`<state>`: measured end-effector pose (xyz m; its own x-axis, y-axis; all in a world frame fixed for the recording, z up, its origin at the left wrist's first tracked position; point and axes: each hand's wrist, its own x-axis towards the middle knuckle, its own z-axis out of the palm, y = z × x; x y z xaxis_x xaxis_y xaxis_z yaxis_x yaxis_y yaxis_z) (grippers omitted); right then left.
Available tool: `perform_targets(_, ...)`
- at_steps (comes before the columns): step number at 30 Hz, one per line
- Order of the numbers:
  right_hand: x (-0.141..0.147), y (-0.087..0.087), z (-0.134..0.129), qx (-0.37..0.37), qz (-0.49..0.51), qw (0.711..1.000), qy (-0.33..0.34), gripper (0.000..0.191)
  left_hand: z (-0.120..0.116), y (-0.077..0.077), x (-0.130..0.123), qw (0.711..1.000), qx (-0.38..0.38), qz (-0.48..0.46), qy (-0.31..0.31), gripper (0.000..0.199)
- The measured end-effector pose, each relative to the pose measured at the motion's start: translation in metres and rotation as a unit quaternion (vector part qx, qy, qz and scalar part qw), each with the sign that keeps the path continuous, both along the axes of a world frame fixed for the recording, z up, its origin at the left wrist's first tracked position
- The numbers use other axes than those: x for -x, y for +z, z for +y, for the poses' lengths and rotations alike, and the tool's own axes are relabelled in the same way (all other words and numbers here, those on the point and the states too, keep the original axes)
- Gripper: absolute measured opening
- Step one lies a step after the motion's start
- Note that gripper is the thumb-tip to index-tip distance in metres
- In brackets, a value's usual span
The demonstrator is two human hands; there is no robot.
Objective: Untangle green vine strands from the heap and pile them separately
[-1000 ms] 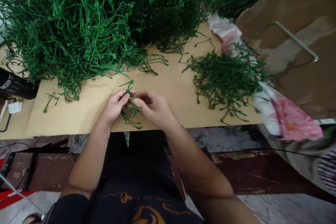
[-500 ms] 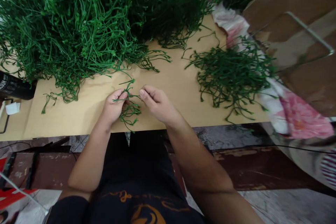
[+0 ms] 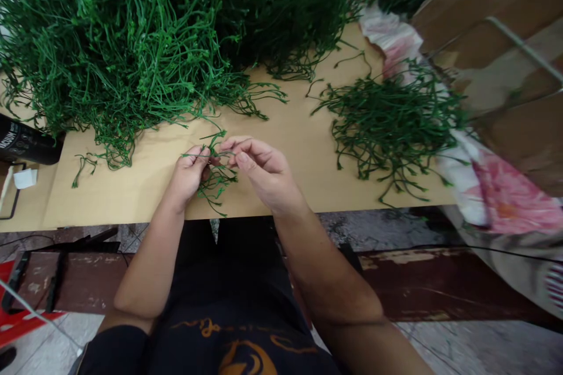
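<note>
The step in hand appears to be fingering individual strands; the next move seems to call for a light, precise pinch. At the near edge of the smooth tan worktop [image 3: 127,193], the left hand [image 3: 188,173] has a narrow grip holding a dark-green, plastic-looking sprig [image 3: 215,184] of thin, curling stems with knobbly tips. The right hand's [image 3: 268,173] grip is narrow beside one strand; I cannot tell whether it is closed. A dense, springy green heap [image 3: 153,47] covers the far edge.

Green sprigs [image 3: 214,177] and a green pile [image 3: 145,53] against a tan table [image 3: 127,193]; white cloth [image 3: 510,193] flowered in pink, a maroon bench [image 3: 417,293], black bottle [image 3: 30,143] lettered white, dark shirt [image 3: 197,299] printed orange.
</note>
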<state>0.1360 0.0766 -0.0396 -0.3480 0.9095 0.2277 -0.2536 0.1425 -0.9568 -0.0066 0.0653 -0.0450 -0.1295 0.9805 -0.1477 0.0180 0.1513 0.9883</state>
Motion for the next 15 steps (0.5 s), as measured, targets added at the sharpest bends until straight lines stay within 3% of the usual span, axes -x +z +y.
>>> perform_targets(4, 0.006, -0.003, -0.004, -0.002, 0.013, 0.998, 0.055, 0.033, -0.001, 0.002, 0.001, 0.999, 0.004, -0.020, 0.030, 0.024)
perform_targets(10, 0.011, -0.014, -0.003, 0.104, 0.019, 0.994, -0.030, 0.037, -0.001, 0.004, -0.001, 0.999, 0.021, -0.009, 0.033, 0.029)
perform_targets(15, 0.017, -0.023, 0.001, 0.056, -0.070, 0.994, -0.064, 0.031, -0.003, 0.002, 0.000, 1.000, -0.010, -0.017, 0.017, 0.019)
